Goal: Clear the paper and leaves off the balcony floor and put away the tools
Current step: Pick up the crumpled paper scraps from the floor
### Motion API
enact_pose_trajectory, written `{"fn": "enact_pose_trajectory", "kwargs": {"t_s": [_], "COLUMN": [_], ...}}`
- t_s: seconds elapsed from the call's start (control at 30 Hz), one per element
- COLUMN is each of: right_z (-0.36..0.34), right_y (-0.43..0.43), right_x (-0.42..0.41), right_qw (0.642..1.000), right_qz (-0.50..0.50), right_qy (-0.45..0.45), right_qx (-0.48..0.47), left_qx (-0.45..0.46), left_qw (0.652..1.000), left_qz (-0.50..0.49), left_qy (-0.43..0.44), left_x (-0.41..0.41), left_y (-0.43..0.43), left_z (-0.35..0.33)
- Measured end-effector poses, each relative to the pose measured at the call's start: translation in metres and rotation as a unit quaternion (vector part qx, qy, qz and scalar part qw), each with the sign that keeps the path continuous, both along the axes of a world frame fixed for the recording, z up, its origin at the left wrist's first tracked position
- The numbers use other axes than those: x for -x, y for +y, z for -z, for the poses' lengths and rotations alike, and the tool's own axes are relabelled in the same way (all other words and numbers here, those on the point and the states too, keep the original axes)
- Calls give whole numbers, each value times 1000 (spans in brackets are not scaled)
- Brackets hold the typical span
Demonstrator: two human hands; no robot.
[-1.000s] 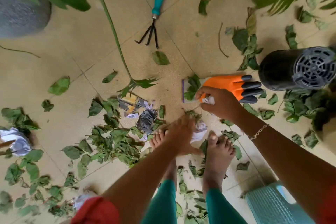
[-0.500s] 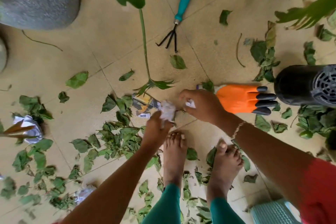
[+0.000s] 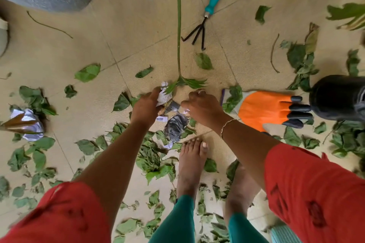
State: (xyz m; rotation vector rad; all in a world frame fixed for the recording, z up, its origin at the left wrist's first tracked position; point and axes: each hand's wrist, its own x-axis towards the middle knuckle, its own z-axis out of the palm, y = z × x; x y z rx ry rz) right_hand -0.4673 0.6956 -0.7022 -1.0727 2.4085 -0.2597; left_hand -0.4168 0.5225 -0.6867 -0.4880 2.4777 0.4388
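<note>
Left hand (image 3: 146,108) grips a crumpled white paper (image 3: 165,95), left of the orange glove (image 3: 262,110). Right hand (image 3: 201,107), beside the glove's cuff, is curled, apparently pinching a white scrap (image 3: 186,112); blur prevents certainty. Grey wad (image 3: 175,126) lies on the floor (image 3: 138,25) left of the glove, rake (image 3: 209,8) beyond it, leaves (image 3: 87,73) scattered around.

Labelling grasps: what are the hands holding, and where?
Left hand grips crumpled white paper by its near side; right hand seemingly pinches a small white scrap, blurred.
</note>
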Motion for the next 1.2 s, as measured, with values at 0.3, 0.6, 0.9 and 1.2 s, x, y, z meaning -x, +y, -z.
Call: {"fn": "enact_pose_trajectory", "kwargs": {"t_s": [0.3,0.6,0.9,1.2], "right_z": [-37,-194,-407,-587], "right_y": [31,59,62,19], "right_x": [8,-11,3,-3], "right_qw": [977,954,958,974], "right_qz": [169,240,221,115], "right_qy": [-100,-161,-118,-84], "right_qx": [80,83,142,176], "left_qx": [-161,-79,-155,-259], "left_qw": [967,972,901,766], "left_qz": [-94,-207,-405,-566], "left_qy": [175,-79,-10,159], "left_x": [45,-19,-31,-84], "left_y": [98,32,50,25], "left_z": [-189,-208,-397,-572]}}
